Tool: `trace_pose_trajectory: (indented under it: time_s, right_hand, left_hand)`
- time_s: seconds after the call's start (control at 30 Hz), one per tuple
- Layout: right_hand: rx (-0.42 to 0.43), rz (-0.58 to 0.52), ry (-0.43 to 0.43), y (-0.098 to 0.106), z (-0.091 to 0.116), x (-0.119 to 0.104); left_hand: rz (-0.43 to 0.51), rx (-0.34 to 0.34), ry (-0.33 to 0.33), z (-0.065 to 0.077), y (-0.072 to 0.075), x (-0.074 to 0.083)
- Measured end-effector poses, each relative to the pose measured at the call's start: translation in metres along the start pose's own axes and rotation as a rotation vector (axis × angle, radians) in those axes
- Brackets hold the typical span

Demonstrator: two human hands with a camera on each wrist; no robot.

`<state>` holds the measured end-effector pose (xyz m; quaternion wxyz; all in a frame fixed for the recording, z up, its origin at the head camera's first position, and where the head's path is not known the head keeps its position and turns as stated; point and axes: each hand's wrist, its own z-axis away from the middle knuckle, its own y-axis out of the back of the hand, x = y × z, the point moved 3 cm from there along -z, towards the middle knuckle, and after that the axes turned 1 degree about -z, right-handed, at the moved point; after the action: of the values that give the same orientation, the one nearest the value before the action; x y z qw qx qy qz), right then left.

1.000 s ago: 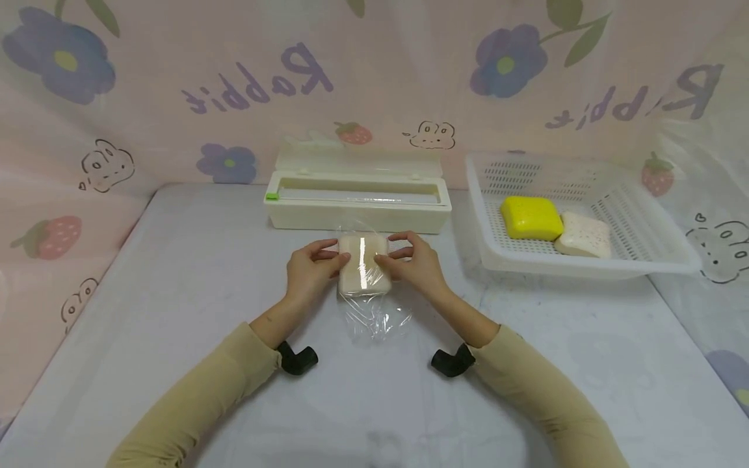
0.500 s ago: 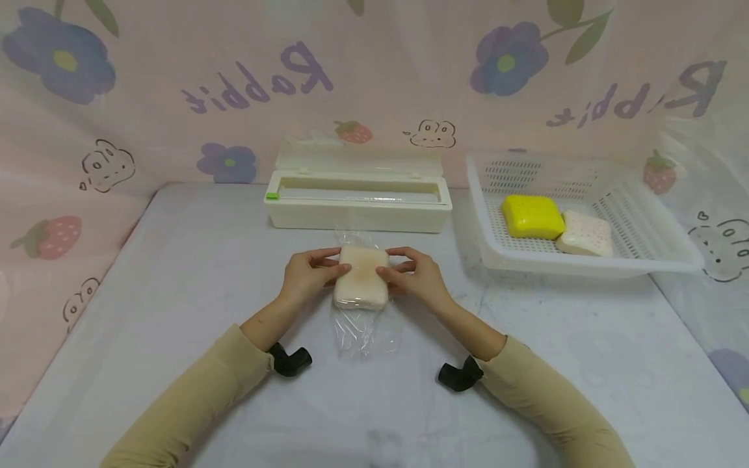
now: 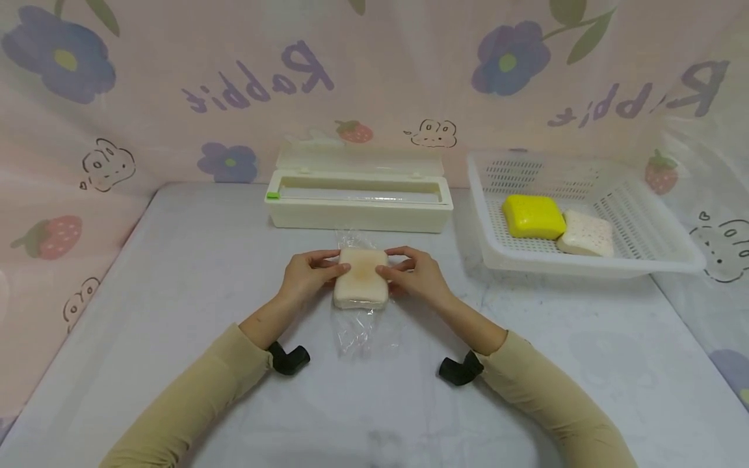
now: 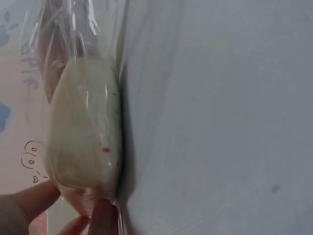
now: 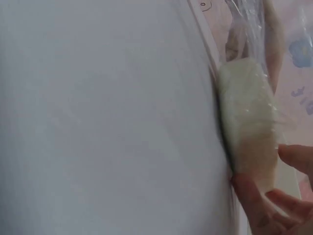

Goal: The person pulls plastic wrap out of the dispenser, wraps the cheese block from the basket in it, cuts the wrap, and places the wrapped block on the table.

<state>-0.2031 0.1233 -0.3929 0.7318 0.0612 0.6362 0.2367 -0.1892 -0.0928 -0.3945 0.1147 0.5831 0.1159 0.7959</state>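
1. Hiding parts of the left hand (image 3: 307, 273) and right hand (image 3: 417, 274), the soap (image 3: 361, 285) blocks our view — the film (image 3: 354, 333) looks faint.
2. We see it between them, both pinching its sides, before the box (image 3: 359, 216).

From the middle of the pale tabletop (image 3: 585, 357), a long cream box (image 3: 359, 216) with its lid raised stands at twelve o'clock, a white perforated basket (image 3: 591, 264) at two o'clock holds a yellow bar (image 3: 534, 217) beside a speckled bar (image 3: 587, 234), and a printed sheet (image 3: 386, 91) runs from nine to three.
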Motion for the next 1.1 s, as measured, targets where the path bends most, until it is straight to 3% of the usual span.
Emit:
trace_pose_trajectory:
  time_s: [0.13, 0.33, 0.6, 0.73, 0.93, 1.1]
  right_hand:
    - [0.009, 0.023, -0.004, 0.006, -0.008, -0.003]
    - [-0.034, -0.044, -0.012, 0.007, -0.029, -0.001]
    - [-0.075, -0.09, -0.05, 0.0, -0.046, -0.002]
    - [-0.09, -0.105, -0.031, -0.003, -0.048, -0.003]
    - [-0.078, -0.125, 0.015, -0.005, -0.048, 0.0]
    - [-0.073, -0.122, 0.061, -0.005, -0.046, 0.001]
  left_hand:
    - [-0.025, -0.036, 0.011, -0.005, 0.004, 0.002]
    - [0.066, -0.098, 0.04, -0.018, 0.005, 0.007]
    - [0.204, -0.104, 0.081, -0.029, -0.003, 0.011]
    - [0.218, -0.1, 0.079, -0.032, -0.005, 0.01]
    - [0.096, -0.095, -0.009, -0.033, -0.005, 0.012]
    - [-0.031, -0.064, -0.159, -0.03, -0.004, 0.015]
